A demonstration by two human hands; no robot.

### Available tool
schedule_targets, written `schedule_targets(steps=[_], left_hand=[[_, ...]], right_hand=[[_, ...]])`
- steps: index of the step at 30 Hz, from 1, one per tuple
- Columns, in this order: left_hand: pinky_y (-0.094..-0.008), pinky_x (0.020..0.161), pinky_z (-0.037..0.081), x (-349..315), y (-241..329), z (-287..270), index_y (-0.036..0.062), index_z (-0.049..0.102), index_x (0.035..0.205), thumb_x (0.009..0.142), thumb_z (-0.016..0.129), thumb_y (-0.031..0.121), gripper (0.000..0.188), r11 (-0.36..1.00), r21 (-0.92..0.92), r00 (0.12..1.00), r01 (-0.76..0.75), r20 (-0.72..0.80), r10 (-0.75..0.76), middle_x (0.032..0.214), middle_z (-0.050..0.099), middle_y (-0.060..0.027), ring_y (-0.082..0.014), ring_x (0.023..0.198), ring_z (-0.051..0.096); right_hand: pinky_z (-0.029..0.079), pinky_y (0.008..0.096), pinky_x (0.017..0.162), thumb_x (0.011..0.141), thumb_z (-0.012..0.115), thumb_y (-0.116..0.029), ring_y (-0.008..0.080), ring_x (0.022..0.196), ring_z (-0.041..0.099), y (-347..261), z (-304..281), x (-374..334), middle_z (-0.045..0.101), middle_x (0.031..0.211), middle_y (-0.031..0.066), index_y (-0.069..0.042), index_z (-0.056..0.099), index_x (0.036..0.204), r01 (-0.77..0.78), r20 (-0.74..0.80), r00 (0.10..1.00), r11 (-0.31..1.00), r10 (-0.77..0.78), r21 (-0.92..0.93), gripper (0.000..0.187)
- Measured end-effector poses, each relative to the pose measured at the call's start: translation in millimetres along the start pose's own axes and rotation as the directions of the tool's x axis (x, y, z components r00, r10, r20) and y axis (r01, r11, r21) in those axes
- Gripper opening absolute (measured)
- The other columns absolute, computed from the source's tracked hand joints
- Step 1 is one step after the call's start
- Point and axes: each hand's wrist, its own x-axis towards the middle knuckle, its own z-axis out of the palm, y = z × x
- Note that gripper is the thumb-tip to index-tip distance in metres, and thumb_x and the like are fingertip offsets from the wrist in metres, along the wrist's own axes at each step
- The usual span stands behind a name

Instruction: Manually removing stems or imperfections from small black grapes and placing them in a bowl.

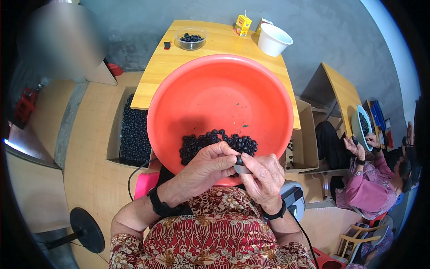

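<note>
Over the near rim of a large red basin (156,103), both my hands meet with their fingers closed. My left hand (201,168) pinches a small black round part (238,159) at its fingertips. My right hand (264,177) grips a small flat grey piece (242,169), blade-like in shape, against that part. Just beyond my fingers, many black round parts (197,145) with holes or hollows lie heaped on the basin's near side. A few dark scraps (245,126) are scattered on its bottom.
The basin leans on a wooden table (154,67) with a clear bowl (191,39) of black parts, a white tub (274,40) and a yellow carton (242,25). A filled box (134,130) stands left, another cardboard box (307,139) right. Far right, a co-worker (369,188) handles similar parts.
</note>
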Motion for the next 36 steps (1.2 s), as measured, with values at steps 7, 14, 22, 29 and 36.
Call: schedule_targets(steps=[7,14,22,29,36], left_hand=[[-0.0328,0.091,0.053,-1,3,2,0.0068,0.062,0.099,0.094,0.064,0.014,0.009,1.000,0.020,1.000,-0.010,0.001,0.010,0.103,0.066,-0.0062,-0.0153,0.099,0.063],[-0.0319,0.086,0.052,-24,31,21,0.0061,0.062,0.093,0.089,0.065,0.002,0.007,0.931,0.356,0.966,-0.083,-0.201,0.163,0.099,0.068,-0.0073,-0.0150,0.092,0.065],[-0.0247,0.084,0.048,-95,143,-13,0.0027,0.067,0.097,0.087,0.067,0.001,0.010,0.219,0.974,0.502,-0.051,-0.164,0.849,0.099,0.068,-0.0047,-0.0100,0.092,0.062],[-0.0340,0.089,0.050,-84,109,-17,-0.0001,0.066,0.109,0.083,0.062,-0.002,0.026,-0.389,0.901,0.561,0.191,0.225,0.796,0.110,0.067,-0.0135,-0.0253,0.103,0.064],[-0.0423,0.074,0.050,-5,29,-48,0.0069,0.062,0.096,0.080,0.068,0.011,0.018,-0.626,0.780,0.969,-0.010,0.163,0.187,0.087,0.061,-0.0097,-0.0299,0.086,0.062]], right_hand=[[0.045,0.0320,0.055,0.063,0.072,0.004,0.0216,0.062,0.055,-9,-3,0,0.063,0.081,0.0070,-0.003,0.071,0.106,0.050,0.071,0.997,0.992,-0.042,-0.114,0.043],[0.047,0.0348,0.060,0.064,0.066,0.004,0.0227,0.070,0.063,-6,-7,-1,0.070,0.087,0.0090,-0.002,0.071,0.102,-0.020,-0.021,1.000,0.999,0.021,0.048,0.038],[0.047,0.0355,0.061,0.069,0.066,0.004,0.0267,0.066,0.060,4,-9,0,0.067,0.081,0.0118,0.000,0.069,0.099,-0.099,-0.089,0.991,0.995,0.099,0.003,0.031],[0.049,0.0341,0.063,0.072,0.066,0.009,0.0256,0.069,0.062,12,-8,4,0.067,0.080,0.0127,0.001,0.069,0.097,-0.193,-0.118,0.974,0.981,0.193,0.012,0.026],[0.050,0.0309,0.064,0.072,0.068,0.007,0.0228,0.070,0.063,16,-14,2,0.068,0.081,0.0127,0.003,0.070,0.094,-0.285,-0.144,0.945,0.955,0.295,0.088,0.022]])
